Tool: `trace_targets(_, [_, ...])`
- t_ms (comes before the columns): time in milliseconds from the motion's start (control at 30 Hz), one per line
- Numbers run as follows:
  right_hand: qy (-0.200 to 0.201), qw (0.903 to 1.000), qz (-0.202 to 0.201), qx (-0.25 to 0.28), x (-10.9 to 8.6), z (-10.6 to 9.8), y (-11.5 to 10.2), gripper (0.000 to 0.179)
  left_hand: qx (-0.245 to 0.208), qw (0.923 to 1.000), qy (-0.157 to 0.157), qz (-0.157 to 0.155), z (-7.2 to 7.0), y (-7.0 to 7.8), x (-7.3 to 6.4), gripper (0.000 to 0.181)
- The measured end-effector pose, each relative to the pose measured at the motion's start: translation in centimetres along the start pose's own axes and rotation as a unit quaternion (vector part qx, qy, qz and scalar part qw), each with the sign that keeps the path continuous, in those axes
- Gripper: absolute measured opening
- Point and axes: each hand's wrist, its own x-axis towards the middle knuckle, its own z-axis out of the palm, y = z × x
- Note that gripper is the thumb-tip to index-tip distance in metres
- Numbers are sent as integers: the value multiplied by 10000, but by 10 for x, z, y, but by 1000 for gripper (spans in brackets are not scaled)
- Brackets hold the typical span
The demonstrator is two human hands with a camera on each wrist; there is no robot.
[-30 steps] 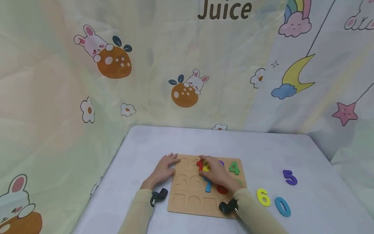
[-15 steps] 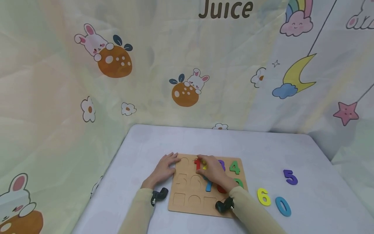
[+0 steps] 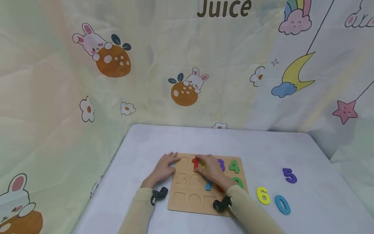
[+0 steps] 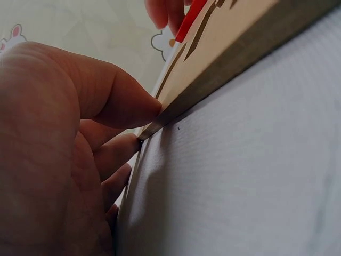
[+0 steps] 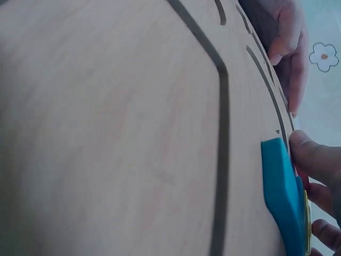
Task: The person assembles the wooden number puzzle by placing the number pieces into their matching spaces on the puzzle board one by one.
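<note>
Pinching the red 1 (image 3: 195, 163) between thumb and fingertips, the right hand (image 3: 212, 169) holds it over the top row of the wooden board (image 3: 188, 190), toward the left. That grip is clamped on the 1, thumb at its near end and fingers at its far end. Whether the 1 sits flush in a recess or rides above the surface, I cannot tell. The left hand (image 3: 161, 167) rests at the board's left edge with its fingers spread; that grip is apart, and the left wrist view shows the thumb against the edge.

The 1 looks light and stiff, with a smooth painted face that could slide under dry fingertips. It seems hardy enough for a firm press, though being narrow it may twist if held at only 1 end. Taking it by both ends, as here, should let it turn to match an outline; a push on the middle of its face would suit seating it. The board appears flat, rigid and light enough to skid, so a hand at its edge should steady it.

Beside the 1, the yellow 2 (image 3: 203, 163) is partly hidden by the hand; the purple 3 (image 3: 221, 165) and green 4 (image 3: 234, 166) follow, with the blue 7 (image 3: 208, 186) lower down. The purple 5 (image 3: 289, 175), yellow 6 (image 3: 264, 195) and blue 0 (image 3: 282, 204) lie loose on the table (image 3: 251, 146).
</note>
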Motion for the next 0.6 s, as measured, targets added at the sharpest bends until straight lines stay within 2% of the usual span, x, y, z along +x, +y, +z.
trace_targets(300, [-74, 9999, -153, -27, 0, -1, 2, 59, -100, 9999, -15, -39, 0, 1, 0, 53])
trace_targets(467, [-162, 9992, -279, 247, -4, -7, 3, 57, -24, 10000, -78, -10, 2, -1, 1, 53])
trace_targets(600, [-75, 9988, -210, 427, -7, -13, 2, 53, -40, 10000, -17, 46, 0, -1, 0, 53])
